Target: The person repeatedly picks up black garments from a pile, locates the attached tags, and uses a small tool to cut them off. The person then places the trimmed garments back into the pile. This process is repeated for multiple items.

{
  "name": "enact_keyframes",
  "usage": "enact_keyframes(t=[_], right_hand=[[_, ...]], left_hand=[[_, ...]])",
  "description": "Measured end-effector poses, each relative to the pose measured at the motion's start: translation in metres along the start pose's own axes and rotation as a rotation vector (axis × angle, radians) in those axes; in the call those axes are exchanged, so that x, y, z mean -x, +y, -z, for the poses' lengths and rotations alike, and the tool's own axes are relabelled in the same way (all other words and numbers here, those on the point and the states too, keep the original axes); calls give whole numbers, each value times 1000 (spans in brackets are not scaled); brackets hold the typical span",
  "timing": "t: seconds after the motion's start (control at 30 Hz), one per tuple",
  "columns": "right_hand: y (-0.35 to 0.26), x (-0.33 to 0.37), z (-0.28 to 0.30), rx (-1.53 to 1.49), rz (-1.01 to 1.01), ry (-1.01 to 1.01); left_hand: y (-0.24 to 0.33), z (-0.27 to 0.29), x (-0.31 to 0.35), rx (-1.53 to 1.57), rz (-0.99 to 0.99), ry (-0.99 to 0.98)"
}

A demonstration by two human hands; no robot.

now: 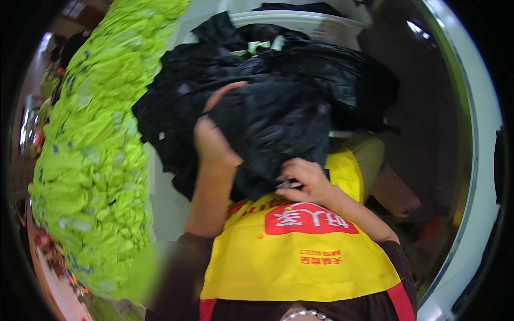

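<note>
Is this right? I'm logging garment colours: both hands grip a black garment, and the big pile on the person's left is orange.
Not quite. The head view shows the left hand and right hand gripping the black garment, but the big pile of garments on the person's left is fluorescent yellow-green, not orange.

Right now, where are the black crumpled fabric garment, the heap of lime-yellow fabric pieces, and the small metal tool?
black crumpled fabric garment (pixel 278 117), head view, middle folds
heap of lime-yellow fabric pieces (pixel 96 144), head view, centre
small metal tool (pixel 289 184), head view, exposed end
</note>
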State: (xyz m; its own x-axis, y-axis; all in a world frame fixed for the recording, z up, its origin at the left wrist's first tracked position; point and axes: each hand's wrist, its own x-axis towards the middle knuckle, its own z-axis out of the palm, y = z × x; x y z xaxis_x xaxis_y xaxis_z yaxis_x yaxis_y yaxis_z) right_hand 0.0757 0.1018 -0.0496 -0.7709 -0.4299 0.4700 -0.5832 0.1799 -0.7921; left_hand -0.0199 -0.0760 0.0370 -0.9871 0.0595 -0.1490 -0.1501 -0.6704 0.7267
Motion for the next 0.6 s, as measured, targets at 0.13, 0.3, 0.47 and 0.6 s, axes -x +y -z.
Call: enact_keyframes(t=[0.13, 0.3, 0.47, 0.6], right_hand=[[-22, -6, 27, -109, 14, 190], [57, 35, 102, -112, -702, 859], [188, 117, 196, 538, -1079, 1023], [216, 112, 196, 547, -1114, 905]], left_hand=[[57, 14, 11, -81, -104, 113], [63, 69, 8, -1449, 184, -911], [-20, 94, 21, -2109, 555, -878], [-106, 115, -9, -2302, 641, -835]])
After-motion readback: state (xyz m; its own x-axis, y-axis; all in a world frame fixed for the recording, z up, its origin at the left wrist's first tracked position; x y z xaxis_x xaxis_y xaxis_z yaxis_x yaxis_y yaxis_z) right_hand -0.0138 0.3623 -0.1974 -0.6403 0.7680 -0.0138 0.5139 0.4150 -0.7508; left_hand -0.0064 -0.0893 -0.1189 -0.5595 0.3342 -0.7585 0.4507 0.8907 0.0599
